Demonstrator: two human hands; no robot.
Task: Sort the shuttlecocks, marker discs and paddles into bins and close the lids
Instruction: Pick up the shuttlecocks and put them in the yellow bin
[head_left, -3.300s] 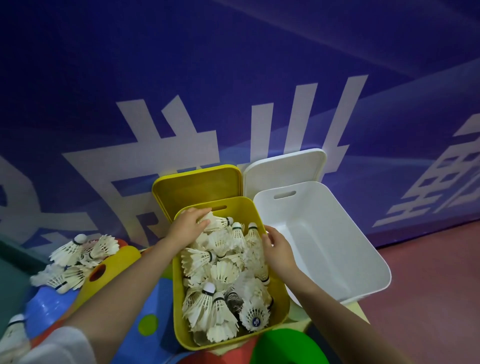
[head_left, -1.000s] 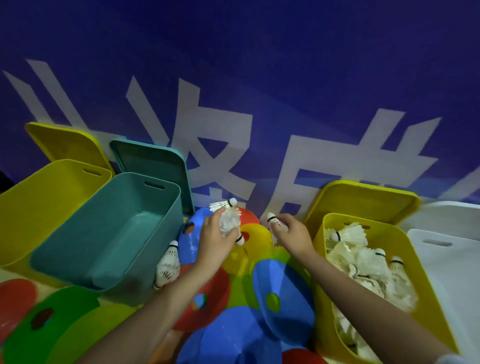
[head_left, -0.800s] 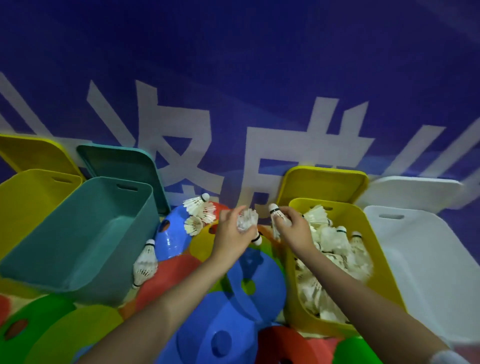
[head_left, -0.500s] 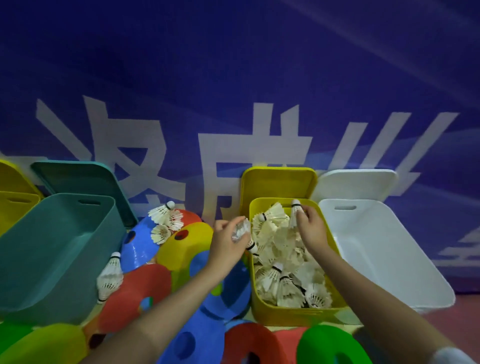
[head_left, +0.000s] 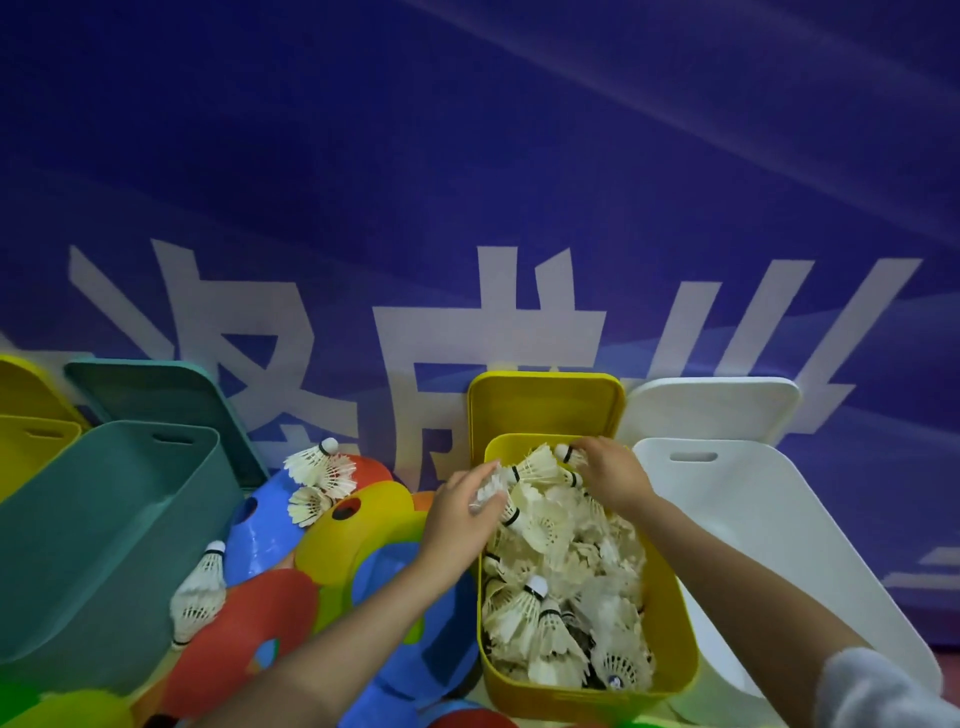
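Nearest to me, marker discs (head_left: 244, 639) in red, blue, yellow and green lie overlapping on the floor, none of them in a bin yet. My two forearms reach over them toward the yellow bin (head_left: 670, 670), which is already heaped with shuttlecocks (head_left: 550, 613).

My left hand (head_left: 460, 519) is at the bin's left rim. Its fingers are curled round a small bunch of white feathers, apparently one or more shuttlecocks, held just above the heap and not released. My right hand (head_left: 615, 475) is over the far end of the same bin; its fingers pinch a shuttlecock near the cork. I cannot tell whether that one is being set down or pressed into the pile.

To the left, one loose shuttlecock (head_left: 200, 592) leans against the teal bin (head_left: 104, 545), and a small cluster of three (head_left: 317, 478) rests on the discs farther back. These remain to be collected. The teal bin shows nothing inside. The white bin (head_left: 779, 545) on the right also appears to hold nothing. A second yellow bin (head_left: 31, 441) is partly visible at the far left.

At the back, the lids (head_left: 545, 405) stand propped against the blue wall banner (head_left: 467, 182), all off their bins.

Assessment: shuttlecock sorting is nearly finished. Discs are not started. No paddles are visible. No lid is closed.
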